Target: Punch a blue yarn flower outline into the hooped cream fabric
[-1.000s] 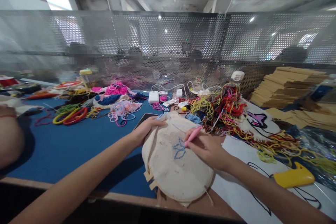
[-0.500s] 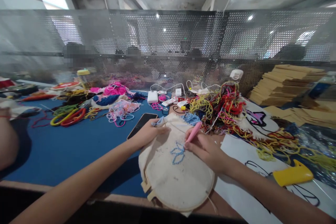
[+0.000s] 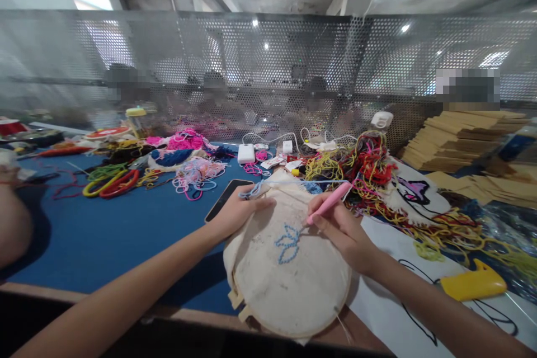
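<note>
A cream fabric stretched in an embroidery hoop (image 3: 302,302) tilts over the table's front edge. Blue looped stitches (image 3: 287,260) form petal shapes on it. My left hand (image 3: 235,211) grips the hoop's upper left rim, thumb on the cloth, with light blue yarn looped at its fingers. That blue yarn (image 3: 289,182) runs across to the back end of a pink punch needle (image 3: 331,202). My right hand (image 3: 346,235) pinches the punch needle, its tip close to the right side of the stitches; whether the tip touches the cloth I cannot tell.
A phone (image 3: 224,199) lies behind my left hand. Tangled yarn (image 3: 369,165) is heaped behind my right. A yellow-handled tool (image 3: 474,281) rests on white paper (image 3: 377,291). Stacked brown envelopes (image 3: 457,137) stand far right. Another person's arm (image 3: 14,218) is at the left edge.
My right hand has moved right and away from the stitches, tilting the punch needle lower. The blue yarn now stretches between my left fingers and the punch needle's end.
</note>
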A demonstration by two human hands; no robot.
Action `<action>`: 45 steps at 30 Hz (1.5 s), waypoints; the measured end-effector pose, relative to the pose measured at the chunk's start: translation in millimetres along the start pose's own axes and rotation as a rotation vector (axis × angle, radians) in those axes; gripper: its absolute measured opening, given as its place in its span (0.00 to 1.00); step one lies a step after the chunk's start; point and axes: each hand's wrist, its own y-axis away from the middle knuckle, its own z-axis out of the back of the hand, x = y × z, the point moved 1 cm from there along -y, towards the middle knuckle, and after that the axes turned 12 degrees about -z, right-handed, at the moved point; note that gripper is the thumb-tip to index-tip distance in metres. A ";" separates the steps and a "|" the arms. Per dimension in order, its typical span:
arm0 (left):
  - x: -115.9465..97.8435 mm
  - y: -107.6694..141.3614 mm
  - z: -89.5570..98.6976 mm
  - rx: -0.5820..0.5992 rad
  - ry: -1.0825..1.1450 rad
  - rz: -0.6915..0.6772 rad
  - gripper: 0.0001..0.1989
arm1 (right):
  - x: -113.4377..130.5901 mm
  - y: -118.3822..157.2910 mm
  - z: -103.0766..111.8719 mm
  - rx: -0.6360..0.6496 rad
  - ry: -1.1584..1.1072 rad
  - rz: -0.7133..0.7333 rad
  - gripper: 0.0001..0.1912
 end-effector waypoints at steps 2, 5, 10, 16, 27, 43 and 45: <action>0.6 -0.4 0.3 -0.012 -0.001 0.000 0.12 | -0.6 -0.4 -0.2 -0.004 -0.010 0.000 0.05; 0.9 -0.5 0.3 -0.029 0.004 0.001 0.12 | -0.9 -0.8 -0.7 -0.002 -0.021 -0.002 0.05; -1.1 0.6 -0.1 -0.010 0.012 -0.015 0.11 | 3.7 0.6 -1.0 -0.033 0.175 0.045 0.05; -3.3 1.6 -1.6 0.036 0.092 -0.045 0.11 | 4.6 3.0 -12.3 -0.046 0.533 0.166 0.03; -2.0 1.8 -0.8 0.036 0.061 -0.067 0.12 | 0.3 0.0 -7.0 -0.100 -0.003 0.001 0.07; 2.4 2.0 -1.9 -0.030 0.080 -0.021 0.14 | -2.9 -1.1 -5.7 -0.088 -0.089 0.010 0.06; 0.9 3.0 -2.6 -0.050 0.081 -0.006 0.14 | -2.9 0.1 -5.4 -0.110 0.005 0.015 0.06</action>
